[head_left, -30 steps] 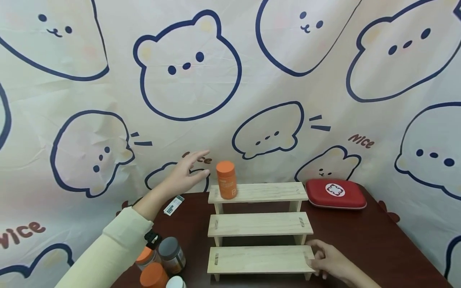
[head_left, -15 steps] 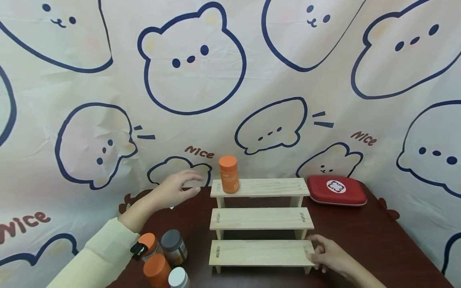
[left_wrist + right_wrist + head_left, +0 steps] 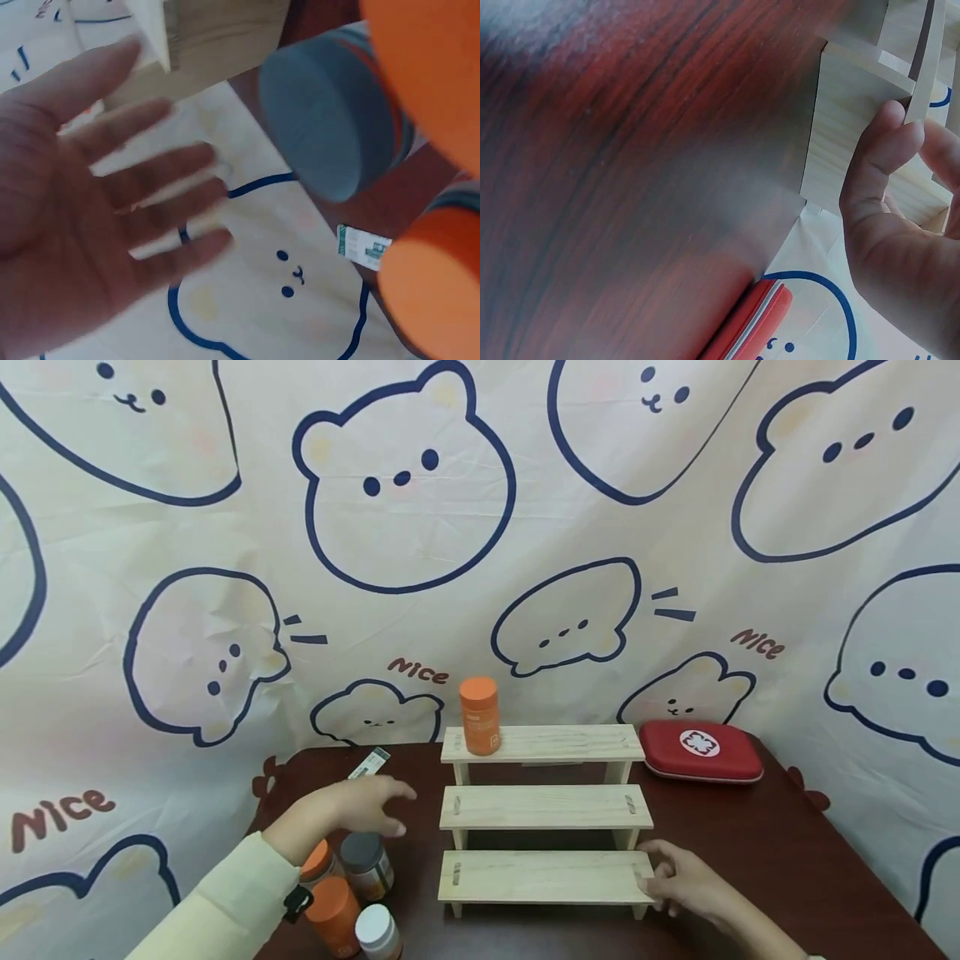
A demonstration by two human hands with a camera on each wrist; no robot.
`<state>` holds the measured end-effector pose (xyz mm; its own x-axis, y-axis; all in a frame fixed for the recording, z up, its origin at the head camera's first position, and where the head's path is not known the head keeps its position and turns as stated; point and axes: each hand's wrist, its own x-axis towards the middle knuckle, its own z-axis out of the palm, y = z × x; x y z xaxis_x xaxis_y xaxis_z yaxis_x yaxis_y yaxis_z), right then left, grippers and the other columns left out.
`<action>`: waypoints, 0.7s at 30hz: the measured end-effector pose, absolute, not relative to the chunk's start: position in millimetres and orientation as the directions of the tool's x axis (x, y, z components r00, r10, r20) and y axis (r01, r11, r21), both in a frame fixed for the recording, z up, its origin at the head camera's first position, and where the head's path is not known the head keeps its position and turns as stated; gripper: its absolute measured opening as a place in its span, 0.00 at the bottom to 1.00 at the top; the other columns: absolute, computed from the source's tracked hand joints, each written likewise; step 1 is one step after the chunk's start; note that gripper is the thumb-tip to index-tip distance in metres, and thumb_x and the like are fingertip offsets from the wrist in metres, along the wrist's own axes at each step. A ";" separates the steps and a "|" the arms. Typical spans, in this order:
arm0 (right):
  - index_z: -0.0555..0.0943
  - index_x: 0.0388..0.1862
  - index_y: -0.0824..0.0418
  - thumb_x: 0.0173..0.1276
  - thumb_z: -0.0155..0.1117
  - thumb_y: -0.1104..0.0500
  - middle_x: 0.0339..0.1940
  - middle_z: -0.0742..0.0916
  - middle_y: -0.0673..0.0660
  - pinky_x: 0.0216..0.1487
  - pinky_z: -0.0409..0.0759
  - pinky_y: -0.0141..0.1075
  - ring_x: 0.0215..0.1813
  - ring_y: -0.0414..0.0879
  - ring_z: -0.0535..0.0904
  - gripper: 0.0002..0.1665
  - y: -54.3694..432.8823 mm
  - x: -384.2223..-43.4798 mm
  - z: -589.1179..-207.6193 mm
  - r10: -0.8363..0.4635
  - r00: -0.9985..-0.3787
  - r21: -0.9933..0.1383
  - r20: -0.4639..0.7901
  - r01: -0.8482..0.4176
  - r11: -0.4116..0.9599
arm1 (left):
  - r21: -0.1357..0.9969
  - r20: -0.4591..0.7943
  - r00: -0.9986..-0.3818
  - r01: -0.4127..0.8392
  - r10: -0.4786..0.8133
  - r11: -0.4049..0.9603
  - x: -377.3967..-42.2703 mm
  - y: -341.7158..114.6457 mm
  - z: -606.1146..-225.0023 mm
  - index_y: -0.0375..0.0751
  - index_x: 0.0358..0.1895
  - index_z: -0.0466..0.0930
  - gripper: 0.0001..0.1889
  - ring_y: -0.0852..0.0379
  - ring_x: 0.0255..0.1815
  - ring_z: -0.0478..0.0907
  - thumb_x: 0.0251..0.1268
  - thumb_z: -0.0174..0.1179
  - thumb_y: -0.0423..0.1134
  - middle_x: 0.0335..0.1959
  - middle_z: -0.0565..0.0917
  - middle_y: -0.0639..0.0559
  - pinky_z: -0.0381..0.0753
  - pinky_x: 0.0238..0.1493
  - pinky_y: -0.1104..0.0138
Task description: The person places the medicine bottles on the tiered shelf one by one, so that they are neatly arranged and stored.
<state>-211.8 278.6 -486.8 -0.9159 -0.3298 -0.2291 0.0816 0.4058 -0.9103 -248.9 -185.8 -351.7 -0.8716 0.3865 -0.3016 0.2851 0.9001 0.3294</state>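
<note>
My left hand (image 3: 369,803) hovers empty beside the bottles, fingers spread in the left wrist view. Below it stand a grey-lidded bottle (image 3: 365,865), an orange bottle (image 3: 333,917), a white-capped bottle (image 3: 378,932) and another orange-capped bottle (image 3: 317,862), partly hidden by the arm. With thumb and fingers, my right hand (image 3: 686,883) pinches the right end of the lowest board on a three-step wooden shelf (image 3: 546,877). An orange bottle (image 3: 481,718) stands upright at the left of the top step.
A red zippered case (image 3: 701,752) lies right of the shelf at the back. Behind the left hand is a small white packet (image 3: 370,763). A cloth with bear drawings (image 3: 405,552) hangs behind the dark wooden table (image 3: 757,843).
My left hand has moved back and down from near the orange bottle on the top step toward the bottles at the left. The right hand keeps its hold on the shelf.
</note>
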 end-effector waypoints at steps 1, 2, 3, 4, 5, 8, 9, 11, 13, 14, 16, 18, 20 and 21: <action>0.61 0.63 0.75 0.59 0.68 0.59 0.21 0.79 0.55 0.21 0.76 0.39 0.24 0.48 0.77 0.39 278.7 -212.0 -486.4 -0.328 -0.917 -0.910 -0.227 0.079 0.406 | 0.308 -0.343 -0.865 0.265 0.366 0.914 -247.5 -184.8 -354.7 0.47 0.57 0.76 0.25 0.46 0.59 0.72 0.54 0.68 0.43 0.58 0.76 0.45 0.72 0.56 0.48; 0.62 0.62 0.75 0.59 0.68 0.59 0.21 0.79 0.55 0.21 0.76 0.39 0.24 0.48 0.77 0.39 279.0 -211.9 -485.8 -0.324 -0.918 -0.908 -0.228 0.080 0.410 | 0.286 -0.375 -0.859 0.249 0.348 0.925 -246.3 -183.6 -357.2 0.46 0.57 0.76 0.26 0.45 0.59 0.72 0.52 0.69 0.43 0.58 0.76 0.44 0.72 0.55 0.47; 0.62 0.62 0.75 0.59 0.68 0.59 0.20 0.79 0.56 0.21 0.76 0.39 0.23 0.48 0.77 0.38 279.4 -211.8 -485.3 -0.320 -0.919 -0.906 -0.230 0.083 0.414 | 0.270 -0.398 -0.854 0.239 0.335 0.933 -245.2 -182.4 -359.6 0.46 0.57 0.76 0.27 0.44 0.58 0.72 0.51 0.70 0.42 0.58 0.76 0.44 0.72 0.55 0.46; 0.62 0.62 0.75 0.59 0.68 0.59 0.20 0.79 0.56 0.21 0.76 0.39 0.23 0.48 0.77 0.38 279.8 -211.5 -484.7 -0.315 -0.920 -0.904 -0.233 0.085 0.418 | 0.252 -0.416 -0.850 0.234 0.324 0.939 -244.4 -181.2 -362.0 0.46 0.56 0.76 0.27 0.45 0.57 0.73 0.49 0.71 0.41 0.57 0.76 0.44 0.73 0.53 0.47; 0.62 0.62 0.75 0.59 0.68 0.59 0.20 0.78 0.56 0.22 0.76 0.39 0.23 0.48 0.77 0.38 280.3 -211.3 -484.3 -0.310 -0.921 -0.902 -0.237 0.090 0.422 | 0.238 -0.432 -0.847 0.224 0.310 0.945 -243.9 -180.2 -363.9 0.46 0.55 0.77 0.27 0.45 0.54 0.74 0.48 0.72 0.39 0.56 0.77 0.44 0.75 0.51 0.47; 0.62 0.62 0.75 0.59 0.68 0.59 0.21 0.79 0.56 0.22 0.76 0.39 0.24 0.48 0.77 0.39 280.6 -211.1 -483.4 -0.308 -0.920 -0.900 -0.240 0.093 0.425 | 0.179 -0.462 -0.842 0.219 0.279 0.959 -242.7 -178.0 -366.9 0.44 0.49 0.78 0.25 0.48 0.44 0.75 0.43 0.73 0.32 0.48 0.79 0.46 0.79 0.43 0.51; 0.62 0.62 0.75 0.59 0.68 0.59 0.21 0.79 0.56 0.22 0.76 0.39 0.24 0.48 0.77 0.39 280.4 -211.3 -483.3 -0.311 -0.920 -0.903 -0.236 0.090 0.421 | 0.156 -0.465 -0.843 0.222 0.270 0.963 -242.1 -177.7 -367.5 0.44 0.47 0.79 0.24 0.50 0.41 0.75 0.41 0.73 0.30 0.45 0.79 0.47 0.79 0.40 0.53; 0.61 0.62 0.75 0.59 0.68 0.59 0.21 0.79 0.55 0.22 0.76 0.38 0.24 0.48 0.77 0.39 279.7 -211.9 -483.3 -0.319 -0.920 -0.907 -0.228 0.082 0.413 | 0.111 -0.468 -0.844 0.238 0.262 0.965 -240.9 -177.7 -367.7 0.43 0.43 0.79 0.22 0.51 0.36 0.73 0.39 0.72 0.27 0.39 0.78 0.48 0.79 0.34 0.56; 0.62 0.62 0.75 0.59 0.67 0.60 0.21 0.79 0.55 0.21 0.75 0.38 0.23 0.48 0.77 0.38 278.9 -212.4 -483.3 -0.330 -0.919 -0.913 -0.217 0.071 0.403 | 0.069 -0.447 -0.856 0.255 0.259 0.964 -239.8 -177.9 -367.9 0.42 0.40 0.79 0.21 0.52 0.33 0.72 0.38 0.72 0.27 0.36 0.78 0.49 0.78 0.30 0.58; 0.62 0.62 0.75 0.59 0.67 0.60 0.20 0.79 0.55 0.21 0.75 0.38 0.23 0.48 0.77 0.38 278.5 -212.6 -483.4 -0.335 -0.918 -0.914 -0.213 0.066 0.400 | 0.052 -0.433 -0.864 0.261 0.257 0.964 -239.3 -178.2 -367.9 0.42 0.40 0.79 0.21 0.52 0.32 0.73 0.37 0.72 0.28 0.35 0.78 0.50 0.77 0.30 0.57; 0.63 0.61 0.75 0.59 0.67 0.60 0.20 0.79 0.55 0.21 0.75 0.37 0.23 0.47 0.77 0.37 277.6 -212.5 -483.2 -0.339 -0.916 -0.915 -0.216 0.068 0.398 | -0.005 -0.426 -0.873 0.264 0.237 0.965 -238.2 -178.9 -367.4 0.43 0.39 0.79 0.20 0.53 0.31 0.73 0.37 0.73 0.31 0.33 0.78 0.51 0.76 0.33 0.56; 0.63 0.61 0.75 0.59 0.67 0.60 0.20 0.79 0.55 0.22 0.75 0.37 0.23 0.47 0.77 0.37 276.9 -212.0 -483.0 -0.341 -0.914 -0.914 -0.221 0.072 0.398 | -0.072 -0.430 -0.881 0.253 0.199 0.965 -237.5 -179.5 -367.4 0.43 0.39 0.78 0.20 0.53 0.30 0.72 0.37 0.74 0.33 0.31 0.78 0.52 0.76 0.34 0.57; 0.63 0.61 0.75 0.58 0.67 0.60 0.20 0.79 0.55 0.22 0.75 0.38 0.23 0.47 0.78 0.37 276.7 -211.7 -483.4 -0.339 -0.913 -0.913 -0.226 0.077 0.401 | -0.108 -0.438 -0.879 0.260 0.188 0.960 -236.7 -180.2 -366.7 0.43 0.39 0.77 0.22 0.53 0.30 0.72 0.35 0.75 0.34 0.31 0.78 0.52 0.76 0.34 0.57; 0.63 0.61 0.75 0.58 0.67 0.60 0.20 0.79 0.55 0.22 0.75 0.38 0.23 0.47 0.78 0.37 277.0 -211.6 -483.7 -0.338 -0.913 -0.912 -0.229 0.080 0.402 | -0.106 -0.440 -0.878 0.259 0.188 0.960 -237.1 -180.7 -366.7 0.42 0.39 0.77 0.22 0.53 0.29 0.72 0.34 0.75 0.34 0.30 0.77 0.51 0.76 0.33 0.57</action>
<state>-211.6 277.0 -483.7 -0.9130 -0.3376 -0.2289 0.0800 0.4022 -0.9121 -237.1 -180.7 -366.7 -0.8780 0.1884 -0.4400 0.2590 0.9600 -0.1058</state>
